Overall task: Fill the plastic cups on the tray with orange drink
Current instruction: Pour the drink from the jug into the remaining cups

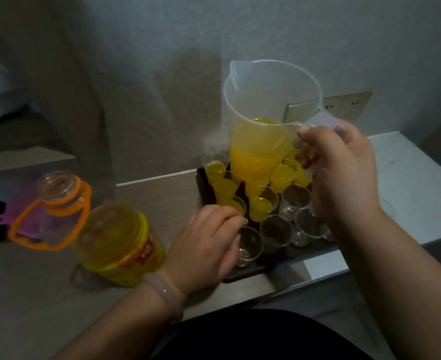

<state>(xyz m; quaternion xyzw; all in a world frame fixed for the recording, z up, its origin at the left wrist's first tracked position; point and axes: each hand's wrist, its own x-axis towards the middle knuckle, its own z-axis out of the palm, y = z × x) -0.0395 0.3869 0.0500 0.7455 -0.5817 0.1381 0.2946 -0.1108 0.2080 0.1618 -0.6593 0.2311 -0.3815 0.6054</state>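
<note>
My right hand point(341, 172) has its fingers point(305, 158) wrapped round the handle of the clear plastic jug point(268, 100), which I hold in the air above the far part of the tray point(242, 275). The jug is close to upright, its spout to the far left, with orange drink point(253, 165) in its lower part.

The dark tray sits on the desk point(32, 294) against the wall. The cups in its far rows, the filled cups point(259, 205), hold orange drink; the near rows are empty cups point(275, 231), clear and standing upright.

My left hand point(209, 242) lies at the tray's near left corner. Its fingers are curled and the thumb touches the nearest empty cup, but I cannot tell whether they really grip it. A pale bracelet point(162, 289) is on that wrist.

Left of the tray stands a large bottle point(110, 240) of yellow-orange liquid with an orange handle, its mouth uncapped.
</note>
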